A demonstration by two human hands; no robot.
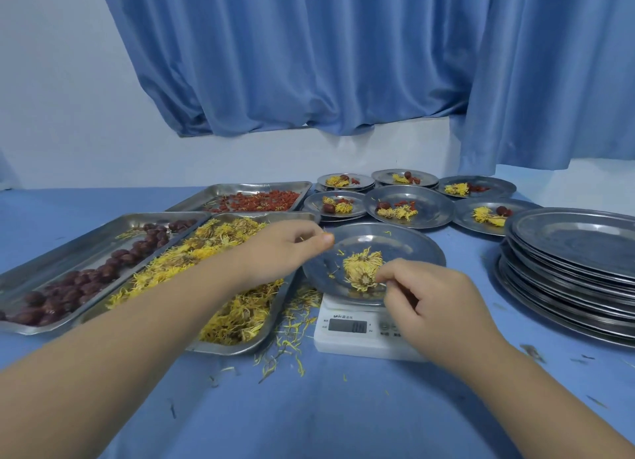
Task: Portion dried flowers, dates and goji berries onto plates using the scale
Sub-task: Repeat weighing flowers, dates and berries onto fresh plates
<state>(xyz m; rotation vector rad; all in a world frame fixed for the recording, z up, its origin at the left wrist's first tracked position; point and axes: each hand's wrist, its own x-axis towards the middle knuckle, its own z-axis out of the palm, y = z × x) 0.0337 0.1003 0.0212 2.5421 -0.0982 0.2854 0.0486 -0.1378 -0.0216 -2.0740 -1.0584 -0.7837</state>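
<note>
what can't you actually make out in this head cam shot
Head view only:
Scale display: digits blurred, weight unreadable.
Scale buttons: partly hidden behind the right hand, which pinches the dried flower.
Left hand: whether its fingertips hold petals is too small to tell.
Stack of plates: cut off by the right edge, count unclear.

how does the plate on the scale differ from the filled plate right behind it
The plate on the scale holds only dried flowers; the plate behind it also has a date and goji berries. The plate on the scale sits raised on the white scale, with the right hand at its flowers; the plate behind it rests on the blue table, untouched. Both are round, shallow steel plates.
</note>
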